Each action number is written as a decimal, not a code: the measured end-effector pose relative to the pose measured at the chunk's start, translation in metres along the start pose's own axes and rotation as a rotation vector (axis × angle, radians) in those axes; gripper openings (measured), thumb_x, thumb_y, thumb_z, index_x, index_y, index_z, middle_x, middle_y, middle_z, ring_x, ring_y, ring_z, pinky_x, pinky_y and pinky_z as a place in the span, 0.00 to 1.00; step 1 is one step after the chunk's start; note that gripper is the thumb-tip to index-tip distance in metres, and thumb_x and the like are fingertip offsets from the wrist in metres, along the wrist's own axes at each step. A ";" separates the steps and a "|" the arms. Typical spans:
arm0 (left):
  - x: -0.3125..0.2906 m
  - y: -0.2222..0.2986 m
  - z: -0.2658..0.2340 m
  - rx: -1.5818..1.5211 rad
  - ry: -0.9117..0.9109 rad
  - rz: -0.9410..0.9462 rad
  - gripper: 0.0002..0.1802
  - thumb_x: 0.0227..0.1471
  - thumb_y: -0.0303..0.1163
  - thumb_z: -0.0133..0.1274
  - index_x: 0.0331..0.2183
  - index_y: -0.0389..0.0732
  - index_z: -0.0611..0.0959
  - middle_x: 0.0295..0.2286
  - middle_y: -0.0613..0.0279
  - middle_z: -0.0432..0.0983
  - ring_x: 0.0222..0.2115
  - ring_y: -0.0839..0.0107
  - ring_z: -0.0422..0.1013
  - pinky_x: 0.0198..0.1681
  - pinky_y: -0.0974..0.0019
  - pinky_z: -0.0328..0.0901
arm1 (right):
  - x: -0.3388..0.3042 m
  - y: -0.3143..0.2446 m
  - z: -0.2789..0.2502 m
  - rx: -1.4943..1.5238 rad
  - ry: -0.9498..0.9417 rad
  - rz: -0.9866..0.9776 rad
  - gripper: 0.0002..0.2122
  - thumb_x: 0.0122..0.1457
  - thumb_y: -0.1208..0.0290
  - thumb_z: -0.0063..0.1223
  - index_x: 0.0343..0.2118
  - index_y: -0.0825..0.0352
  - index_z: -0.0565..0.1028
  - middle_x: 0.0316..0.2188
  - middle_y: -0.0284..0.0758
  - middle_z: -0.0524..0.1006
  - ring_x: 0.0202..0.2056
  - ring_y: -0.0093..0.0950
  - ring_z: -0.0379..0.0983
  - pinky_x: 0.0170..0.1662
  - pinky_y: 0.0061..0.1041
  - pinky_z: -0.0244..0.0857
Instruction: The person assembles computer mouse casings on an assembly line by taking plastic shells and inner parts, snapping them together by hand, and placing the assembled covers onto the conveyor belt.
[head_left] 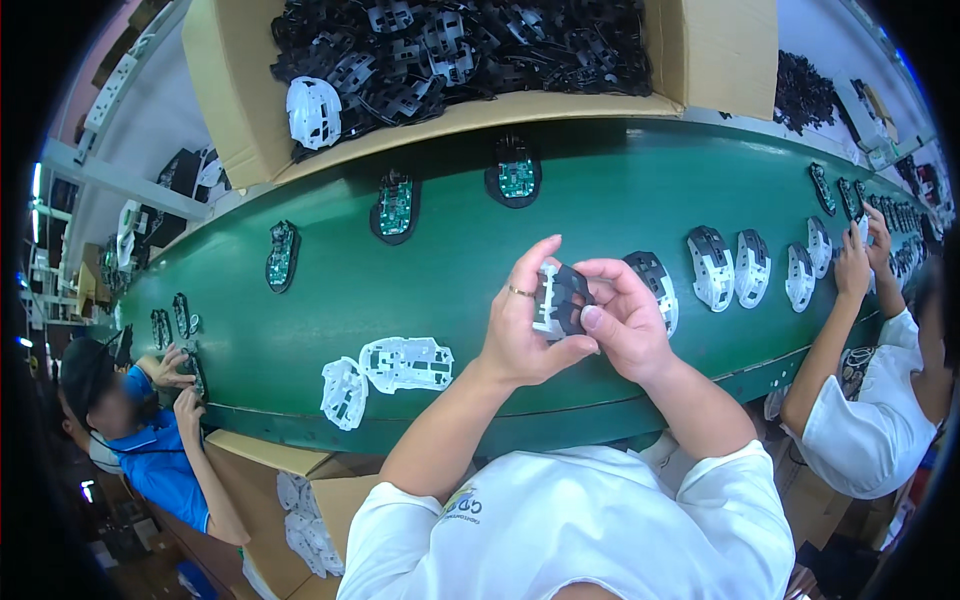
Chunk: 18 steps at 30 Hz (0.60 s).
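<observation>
My left hand and my right hand meet above the green conveyor belt, both gripping one small black-and-white plastic mouse frame. The left thumb and fingers clamp its white side, and a ring shows on one left finger. My right thumb presses on the black part. Two white plastic frames lie flat on the belt just left of my left wrist. A black-and-white assembled shell lies on the belt right behind my right hand.
A cardboard box full of black plastic frames stands across the belt. Green circuit boards in black bases ride the belt. More shells lie to the right. One person works at the left, another at the right. Another box of white parts sits lower left.
</observation>
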<state>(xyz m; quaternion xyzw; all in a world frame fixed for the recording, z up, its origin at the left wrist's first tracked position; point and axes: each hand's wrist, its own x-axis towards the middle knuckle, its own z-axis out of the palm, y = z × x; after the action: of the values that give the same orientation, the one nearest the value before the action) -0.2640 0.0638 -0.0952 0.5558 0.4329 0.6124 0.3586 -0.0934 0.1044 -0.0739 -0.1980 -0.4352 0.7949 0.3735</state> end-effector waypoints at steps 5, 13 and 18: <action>0.007 0.009 -0.009 0.336 -0.039 0.122 0.57 0.43 0.63 0.69 0.60 0.30 0.69 0.36 0.51 0.77 0.35 0.57 0.76 0.42 0.59 0.71 | 0.000 0.001 0.003 -0.135 0.036 -0.082 0.22 0.64 0.80 0.57 0.60 0.68 0.67 0.53 0.41 0.72 0.43 0.21 0.77 0.39 0.19 0.74; 0.001 0.012 -0.005 0.005 -0.061 -0.052 0.40 0.60 0.55 0.49 0.59 0.28 0.72 0.43 0.51 0.77 0.40 0.65 0.75 0.43 0.65 0.70 | 0.002 -0.002 0.001 -0.709 0.001 -0.302 0.27 0.58 0.72 0.65 0.60 0.68 0.68 0.64 0.46 0.59 0.62 0.35 0.64 0.61 0.37 0.65; 0.000 0.012 -0.009 0.137 -0.034 -0.194 0.38 0.60 0.56 0.40 0.53 0.32 0.81 0.55 0.47 0.68 0.57 0.57 0.63 0.61 0.58 0.58 | 0.000 0.010 0.022 -0.160 0.087 -0.033 0.36 0.64 0.67 0.61 0.68 0.72 0.52 0.64 0.45 0.59 0.61 0.32 0.64 0.59 0.36 0.67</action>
<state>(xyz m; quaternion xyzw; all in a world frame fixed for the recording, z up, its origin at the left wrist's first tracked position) -0.2726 0.0582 -0.0846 0.5448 0.5194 0.5344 0.3846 -0.1116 0.0887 -0.0699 -0.2542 -0.4838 0.7420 0.3883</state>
